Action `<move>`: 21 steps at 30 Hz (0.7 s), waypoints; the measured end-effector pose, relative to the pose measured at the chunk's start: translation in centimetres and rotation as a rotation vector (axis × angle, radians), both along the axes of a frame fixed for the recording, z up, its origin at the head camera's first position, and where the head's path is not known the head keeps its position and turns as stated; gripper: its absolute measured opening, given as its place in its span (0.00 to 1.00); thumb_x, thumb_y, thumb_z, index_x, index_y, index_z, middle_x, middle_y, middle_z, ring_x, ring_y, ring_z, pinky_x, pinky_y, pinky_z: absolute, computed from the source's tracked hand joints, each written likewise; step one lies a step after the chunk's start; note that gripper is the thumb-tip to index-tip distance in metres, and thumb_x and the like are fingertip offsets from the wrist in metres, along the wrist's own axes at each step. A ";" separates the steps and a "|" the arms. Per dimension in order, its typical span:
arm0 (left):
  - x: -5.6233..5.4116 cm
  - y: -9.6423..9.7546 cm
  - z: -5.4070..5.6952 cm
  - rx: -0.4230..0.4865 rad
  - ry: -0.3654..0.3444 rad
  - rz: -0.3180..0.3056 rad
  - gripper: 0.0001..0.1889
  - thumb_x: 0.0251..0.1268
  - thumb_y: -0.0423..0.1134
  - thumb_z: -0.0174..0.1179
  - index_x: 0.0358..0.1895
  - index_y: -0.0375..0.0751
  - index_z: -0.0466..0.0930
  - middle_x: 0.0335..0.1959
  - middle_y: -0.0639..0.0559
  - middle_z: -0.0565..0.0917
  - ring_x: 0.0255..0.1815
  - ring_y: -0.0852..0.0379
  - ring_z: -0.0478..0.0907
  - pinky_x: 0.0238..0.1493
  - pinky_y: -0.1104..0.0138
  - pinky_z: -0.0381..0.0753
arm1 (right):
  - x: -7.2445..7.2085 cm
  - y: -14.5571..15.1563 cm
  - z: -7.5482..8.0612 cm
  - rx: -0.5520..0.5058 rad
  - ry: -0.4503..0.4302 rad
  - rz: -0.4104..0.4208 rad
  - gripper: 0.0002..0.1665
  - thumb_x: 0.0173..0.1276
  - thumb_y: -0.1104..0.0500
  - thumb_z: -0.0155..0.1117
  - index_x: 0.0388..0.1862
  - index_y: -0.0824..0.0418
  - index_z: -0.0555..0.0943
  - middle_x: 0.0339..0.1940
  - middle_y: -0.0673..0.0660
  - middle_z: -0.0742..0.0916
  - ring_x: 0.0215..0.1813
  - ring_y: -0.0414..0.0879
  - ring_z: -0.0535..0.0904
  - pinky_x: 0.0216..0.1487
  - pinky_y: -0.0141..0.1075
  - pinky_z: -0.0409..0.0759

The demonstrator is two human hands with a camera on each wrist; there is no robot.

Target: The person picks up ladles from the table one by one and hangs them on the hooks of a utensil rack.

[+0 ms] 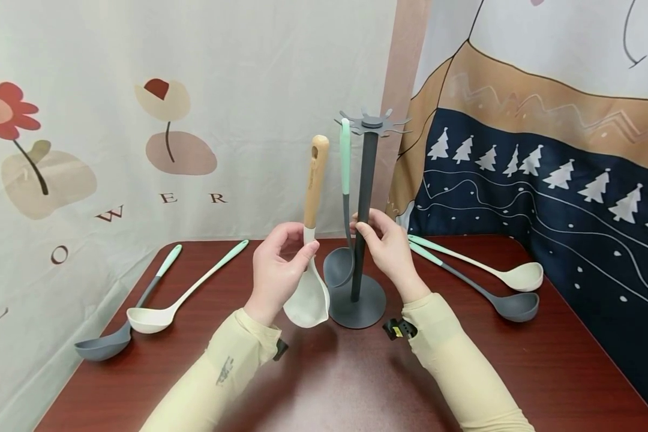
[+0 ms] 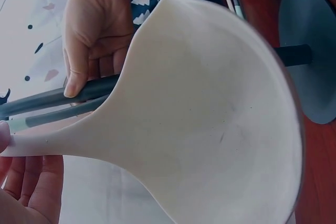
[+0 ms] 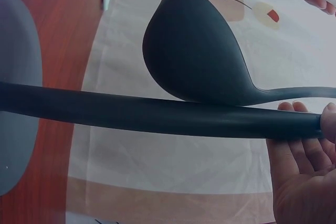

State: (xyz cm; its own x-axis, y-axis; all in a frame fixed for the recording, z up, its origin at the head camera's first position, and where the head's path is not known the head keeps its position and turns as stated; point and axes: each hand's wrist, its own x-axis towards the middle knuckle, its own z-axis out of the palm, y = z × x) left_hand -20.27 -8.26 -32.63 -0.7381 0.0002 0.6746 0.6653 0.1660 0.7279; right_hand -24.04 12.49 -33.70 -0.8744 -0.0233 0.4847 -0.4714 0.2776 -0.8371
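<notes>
My left hand pinches a white ladle with a wooden handle by its neck, the handle pointing up and the bowl down. In the left wrist view the ladle's bowl fills the middle. With thumb and fingers my right hand grips the pole of a dark grey utensil stand, which has a round base and a ring of hooks on top. From a hook on the stand's left side hangs a grey ladle with a mint handle; in the right wrist view its bowl overlaps the pole.
At the table's left lie a grey ladle and a white ladle, both mint-handled. Another white ladle and grey ladle lie at the right. A printed curtain hangs behind the brown table.
</notes>
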 end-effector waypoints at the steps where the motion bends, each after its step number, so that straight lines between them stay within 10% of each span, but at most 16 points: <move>1: 0.0 0.0 0.1 0.001 0.003 -0.002 0.11 0.57 0.25 0.69 0.43 0.35 0.82 0.32 0.48 0.83 0.32 0.56 0.80 0.35 0.70 0.82 | 0.0 0.0 -0.1 -0.001 0.001 0.000 0.14 0.74 0.63 0.60 0.55 0.65 0.81 0.45 0.64 0.88 0.47 0.55 0.86 0.51 0.47 0.82; 21: 0.4 1.6 1.4 0.055 -0.009 -0.095 0.11 0.59 0.26 0.68 0.45 0.33 0.81 0.34 0.45 0.83 0.34 0.53 0.80 0.32 0.67 0.83 | 0.0 0.0 0.0 0.010 0.014 -0.006 0.12 0.73 0.60 0.62 0.52 0.61 0.82 0.43 0.58 0.88 0.46 0.50 0.87 0.50 0.44 0.83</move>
State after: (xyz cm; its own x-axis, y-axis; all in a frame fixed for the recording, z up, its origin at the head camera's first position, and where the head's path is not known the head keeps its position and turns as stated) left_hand -19.90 -6.69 -31.24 -0.7424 0.0331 0.6691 0.6697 0.0619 0.7400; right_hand -24.00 12.52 -33.72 -0.8676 -0.0229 0.4968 -0.4815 0.2888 -0.8275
